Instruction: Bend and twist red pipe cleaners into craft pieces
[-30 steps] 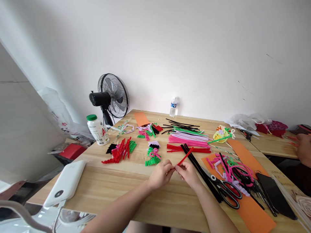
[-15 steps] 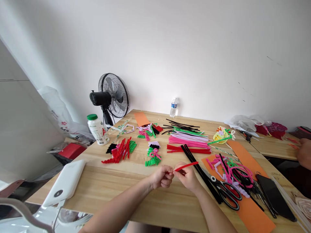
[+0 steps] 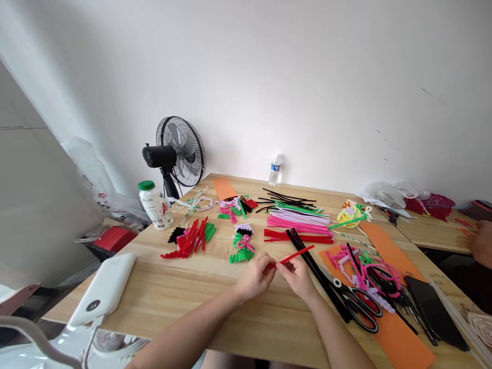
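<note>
Both my hands pinch one short red pipe cleaner (image 3: 295, 254) just above the wooden table (image 3: 184, 297). My left hand (image 3: 255, 277) grips its near end, and my right hand (image 3: 300, 277) holds it a little farther along. The free end points up and right, over a bundle of black pipe cleaners (image 3: 307, 256). Bundles of pink, green and red pipe cleaners (image 3: 298, 223) lie behind my hands. Black-handled scissors (image 3: 355, 300) rest just right of my right hand.
Small piles of cut and coiled pieces (image 3: 190, 237) lie at left centre. A white power bank (image 3: 103, 289), a white bottle (image 3: 155, 205), a fan (image 3: 175, 154) and a water bottle (image 3: 274, 169) stand around the table. A phone (image 3: 434, 310) lies on orange paper (image 3: 400, 338). Another person's hand (image 3: 482, 246) is at far right.
The red pipe cleaner's free end swung from steeply up-right to flatter. My hands shifted slightly while keeping hold of it.
</note>
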Demonstrator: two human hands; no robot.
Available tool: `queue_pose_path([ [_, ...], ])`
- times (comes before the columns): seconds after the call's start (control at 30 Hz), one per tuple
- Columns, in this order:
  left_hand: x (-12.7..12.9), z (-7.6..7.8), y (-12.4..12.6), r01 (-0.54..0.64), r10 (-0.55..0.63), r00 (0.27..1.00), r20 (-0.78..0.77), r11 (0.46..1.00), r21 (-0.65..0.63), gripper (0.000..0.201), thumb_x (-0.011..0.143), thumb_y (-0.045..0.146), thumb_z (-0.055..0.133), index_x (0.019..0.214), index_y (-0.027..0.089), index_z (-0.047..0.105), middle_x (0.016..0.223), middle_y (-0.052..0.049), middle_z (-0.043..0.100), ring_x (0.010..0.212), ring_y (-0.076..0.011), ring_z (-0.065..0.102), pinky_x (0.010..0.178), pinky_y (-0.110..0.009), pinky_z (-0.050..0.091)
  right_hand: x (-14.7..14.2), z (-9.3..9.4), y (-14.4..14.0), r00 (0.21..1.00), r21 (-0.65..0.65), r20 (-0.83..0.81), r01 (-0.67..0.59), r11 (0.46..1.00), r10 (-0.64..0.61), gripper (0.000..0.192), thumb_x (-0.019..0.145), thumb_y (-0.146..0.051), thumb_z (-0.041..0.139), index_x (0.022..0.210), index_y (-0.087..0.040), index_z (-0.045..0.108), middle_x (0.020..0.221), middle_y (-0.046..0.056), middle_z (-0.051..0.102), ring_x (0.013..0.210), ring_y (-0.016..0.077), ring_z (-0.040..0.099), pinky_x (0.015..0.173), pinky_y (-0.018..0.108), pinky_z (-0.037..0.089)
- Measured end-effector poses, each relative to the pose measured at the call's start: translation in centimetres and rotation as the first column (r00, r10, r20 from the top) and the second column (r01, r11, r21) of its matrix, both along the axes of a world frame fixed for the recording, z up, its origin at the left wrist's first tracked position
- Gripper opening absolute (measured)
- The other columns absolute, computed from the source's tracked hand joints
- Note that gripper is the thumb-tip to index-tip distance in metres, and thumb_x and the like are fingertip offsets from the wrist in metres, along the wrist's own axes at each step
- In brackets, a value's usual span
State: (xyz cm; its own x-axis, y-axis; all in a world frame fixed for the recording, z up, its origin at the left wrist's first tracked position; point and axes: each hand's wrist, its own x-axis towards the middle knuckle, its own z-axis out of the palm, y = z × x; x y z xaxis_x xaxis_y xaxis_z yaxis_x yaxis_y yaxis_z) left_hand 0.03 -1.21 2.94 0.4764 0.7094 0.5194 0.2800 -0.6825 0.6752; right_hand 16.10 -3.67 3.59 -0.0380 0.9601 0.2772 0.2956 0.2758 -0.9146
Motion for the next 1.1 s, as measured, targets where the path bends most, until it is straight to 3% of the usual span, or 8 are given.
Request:
queue_pose_path([
  [0.4,-0.2,-0.6,0.6,0.014,-0.012,1.000,-0.018,0.991,0.130,0.011,0.084,0.018,0.045,0.079,0.016,0.055,0.074,-0.004,0.050,0.061,-0.0110,0.046,0.055,-0.022,0.036,-0.1,0.1,0.1,0.999,0.003,-0.040,-0.035,0.999,0.035,0.019,0.078,-0.034,0.062,0.073,-0.016,0.062,0.066,0.002,0.059,0.058,0.0139,0.053,0.054,0.025,0.043],
  [1.1,-0.4,-0.9,0.7,0.034,-0.022,0.996,-0.084,0.990,0.137,0.010,0.081,0.016,0.045,0.080,0.016,0.056,0.075,-0.005,0.053,0.063,-0.0122,0.049,0.056,-0.022,0.036,-0.1,0.0,0.1,0.999,0.002,0.022,-0.030,1.000,0.030,0.017,0.079,-0.031,0.059,0.073,-0.015,0.062,0.066,0.003,0.061,0.059,0.0142,0.055,0.054,0.024,0.044],
])
